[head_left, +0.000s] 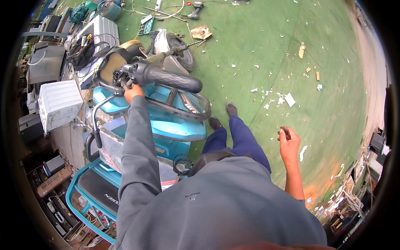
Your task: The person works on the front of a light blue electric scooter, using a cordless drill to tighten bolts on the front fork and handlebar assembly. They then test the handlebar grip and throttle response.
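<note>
A turquoise scooter (pixel 175 125) with a black seat (pixel 98 189) is at my left. My left hand (pixel 134 92) reaches across to its handlebar, fingers closed around a small metal fitting beside the dark handlebar grip (pixel 175 80). The exact shape of that fitting is mostly covered by the fingers. Away from the scooter, my right hand (pixel 288 143) hangs over the green floor with thumb and fingers pinched together. Something small and dark shows at those fingertips, too small to name. A curved black bar (pixel 179 109) runs below the grip.
Beyond the handlebar lie a wheel (pixel 181 52), a cordless drill (pixel 196 10) and a teal tool case (pixel 146 25). White appliance casings (pixel 60 104) stand at the left. Scraps of paper (pixel 290 100) litter the green floor (pixel 250 50). Piled wires (pixel 352 196) lie at the right.
</note>
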A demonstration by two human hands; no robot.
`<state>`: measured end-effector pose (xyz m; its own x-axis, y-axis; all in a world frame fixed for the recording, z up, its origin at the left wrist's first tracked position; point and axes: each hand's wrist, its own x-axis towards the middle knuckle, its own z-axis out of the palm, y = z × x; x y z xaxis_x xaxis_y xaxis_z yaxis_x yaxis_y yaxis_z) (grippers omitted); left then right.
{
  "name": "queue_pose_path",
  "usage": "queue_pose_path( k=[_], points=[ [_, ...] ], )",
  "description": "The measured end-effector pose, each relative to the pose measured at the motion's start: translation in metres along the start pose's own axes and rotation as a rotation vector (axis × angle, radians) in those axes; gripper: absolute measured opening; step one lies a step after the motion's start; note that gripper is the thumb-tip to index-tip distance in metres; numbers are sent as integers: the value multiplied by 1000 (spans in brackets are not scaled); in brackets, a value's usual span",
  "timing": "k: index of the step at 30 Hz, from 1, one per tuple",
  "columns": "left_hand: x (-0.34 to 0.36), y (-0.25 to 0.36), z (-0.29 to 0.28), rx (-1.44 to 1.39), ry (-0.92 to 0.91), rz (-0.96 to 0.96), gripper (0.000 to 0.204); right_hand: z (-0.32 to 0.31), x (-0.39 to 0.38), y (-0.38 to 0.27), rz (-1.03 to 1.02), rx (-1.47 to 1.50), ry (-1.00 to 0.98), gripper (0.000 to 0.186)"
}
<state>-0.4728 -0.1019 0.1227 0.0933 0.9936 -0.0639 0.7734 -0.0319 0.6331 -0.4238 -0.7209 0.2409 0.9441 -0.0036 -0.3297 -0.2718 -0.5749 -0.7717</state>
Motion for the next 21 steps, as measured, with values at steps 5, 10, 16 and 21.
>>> queue_pose_path(
  k=[5, 10, 16, 21],
  points=[
    [26, -22, -2, 70, 38, -82, 35, 8, 3, -17, -26, -4, -41, 19],
    [31, -36, 2, 93, 64, 43, 45, 7, 0, -19, -38, -4, -36, 18],
    [0, -8, -9, 83, 47, 10, 43, 3, -5, -15, -35, -8, -31, 18],
    [-9, 0, -16, 21, 12, -61, 43, 1, -8, -10, -37, -49, -41, 19]
  ],
)
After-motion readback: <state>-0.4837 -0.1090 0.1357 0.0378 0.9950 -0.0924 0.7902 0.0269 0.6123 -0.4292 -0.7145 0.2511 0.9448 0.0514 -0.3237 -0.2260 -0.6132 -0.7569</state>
